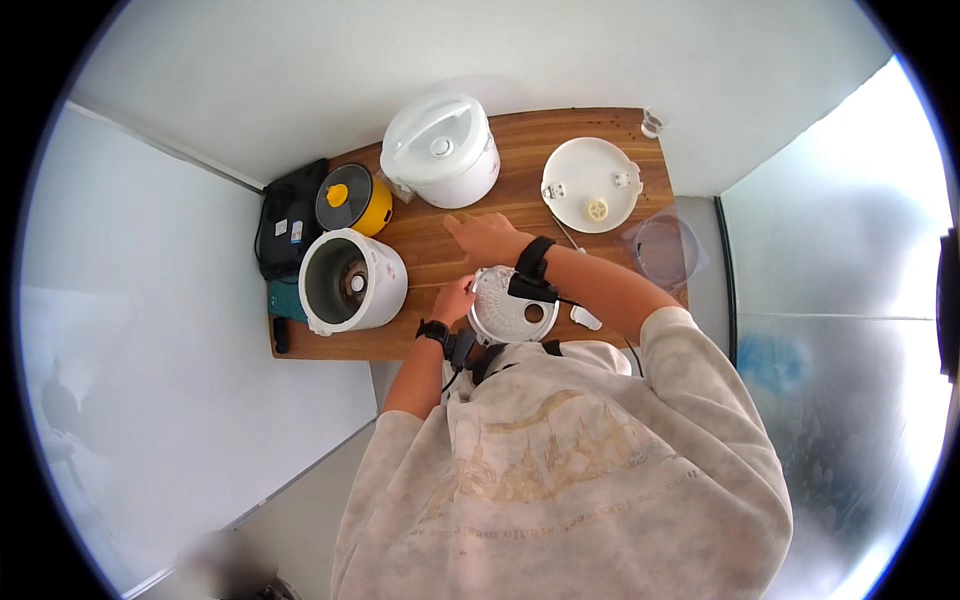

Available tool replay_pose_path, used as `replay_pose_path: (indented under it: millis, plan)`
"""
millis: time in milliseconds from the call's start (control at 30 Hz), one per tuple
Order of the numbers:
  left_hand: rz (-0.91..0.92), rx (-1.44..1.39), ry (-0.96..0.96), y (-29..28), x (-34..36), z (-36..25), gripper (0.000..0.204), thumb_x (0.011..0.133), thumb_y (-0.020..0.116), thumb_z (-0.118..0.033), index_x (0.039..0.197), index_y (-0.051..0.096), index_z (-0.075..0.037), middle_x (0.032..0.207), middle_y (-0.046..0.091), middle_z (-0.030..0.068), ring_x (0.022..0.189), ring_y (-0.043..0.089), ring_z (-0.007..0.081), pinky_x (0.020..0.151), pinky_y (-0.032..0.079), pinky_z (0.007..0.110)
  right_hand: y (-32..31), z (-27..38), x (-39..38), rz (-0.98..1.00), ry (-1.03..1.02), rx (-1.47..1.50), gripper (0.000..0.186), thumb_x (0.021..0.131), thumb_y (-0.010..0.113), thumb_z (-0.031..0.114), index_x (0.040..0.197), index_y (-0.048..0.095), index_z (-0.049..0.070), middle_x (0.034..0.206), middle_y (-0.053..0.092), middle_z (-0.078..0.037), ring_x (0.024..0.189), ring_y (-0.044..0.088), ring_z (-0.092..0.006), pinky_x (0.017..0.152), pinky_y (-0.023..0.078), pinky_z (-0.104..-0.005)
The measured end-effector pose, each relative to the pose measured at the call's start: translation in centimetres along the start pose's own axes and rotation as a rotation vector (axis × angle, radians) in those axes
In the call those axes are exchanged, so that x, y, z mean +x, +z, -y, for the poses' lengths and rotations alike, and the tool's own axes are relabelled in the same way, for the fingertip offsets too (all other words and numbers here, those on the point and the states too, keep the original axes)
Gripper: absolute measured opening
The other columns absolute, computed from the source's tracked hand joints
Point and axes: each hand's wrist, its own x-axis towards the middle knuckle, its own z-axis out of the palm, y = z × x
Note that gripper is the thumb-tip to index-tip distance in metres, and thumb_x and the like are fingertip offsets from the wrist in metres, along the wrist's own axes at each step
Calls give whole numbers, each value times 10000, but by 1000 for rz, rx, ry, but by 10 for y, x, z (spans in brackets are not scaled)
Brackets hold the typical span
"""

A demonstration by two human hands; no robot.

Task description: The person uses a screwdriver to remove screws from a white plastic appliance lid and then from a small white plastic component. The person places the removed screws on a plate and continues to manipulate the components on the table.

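My left hand (455, 298) grips the left edge of a round, silvery perforated disc (505, 310) with a dark central hole, close to my body. My right hand (483, 234) reaches across above the wooden surface just behind it, fingers apart and holding nothing I can see; my forearm hides part of the disc. To the left stands an open white cooker body (390, 290) with a metal interior. A white cooker with its lid on (440, 155) sits behind my right hand. A small white plastic piece (585, 318) lies right of the disc.
On the wooden table (530, 130) are a round white plate-like part (580, 175) with a cream fitting, a yellow pot with dark lid (370, 210), a black appliance (290, 220), a clear plastic container (660, 250) and a small clear cup (651, 124). Walls and panels surround it.
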Motion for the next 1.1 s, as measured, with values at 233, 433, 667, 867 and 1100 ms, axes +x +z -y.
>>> replay_pose_path:
  millis: [233, 433, 667, 867, 1100]
  plan:
    - [5, -99, -36, 5, 5, 16, 335, 846, 621, -182, 1176, 650, -137, 1011, 699, 174, 938, 673, 342, 821, 529, 420, -7, 8, 0, 52, 123, 25, 510, 870, 613, 379, 1199, 488, 9, 964, 679, -207, 948, 671, -382, 766, 542, -466]
    - [28, -16, -17, -2, 2, 2, 365, 889, 557, -101, 1249, 604, -60, 996, 719, 154, 760, 699, 206, 639, 555, 331, 25, -21, 8, -210, -144, 152, 420, 868, 607, 328, 1142, 485, 34, 794, 683, -219, 802, 671, -414, 720, 521, -506]
    - [6, -62, -56, 2, 0, 10, 319, 858, 616, -185, 1172, 647, -134, 1033, 704, 154, 951, 673, 333, 834, 528, 414, -4, 4, 4, 64, 157, 131, 406, 838, 621, 213, 1158, 469, 13, 905, 646, -232, 890, 659, -396, 722, 520, -503]
    - [25, -50, -73, 1, 3, 5, 343, 848, 623, -180, 1188, 638, -140, 1034, 702, 158, 956, 673, 334, 837, 527, 413, 21, -11, 2, -222, -42, 25, 354, 882, 574, 326, 1034, 559, 7, 799, 683, -209, 814, 676, -387, 727, 530, -502]
    - [1, -75, -56, 5, 3, 13, 338, 841, 631, -183, 1176, 645, -143, 1025, 701, 163, 954, 672, 336, 827, 531, 416, -16, 6, 1, 167, 82, 6, 380, 843, 630, 248, 1104, 508, 0, 1069, 603, -253, 904, 656, -423, 733, 529, -507]
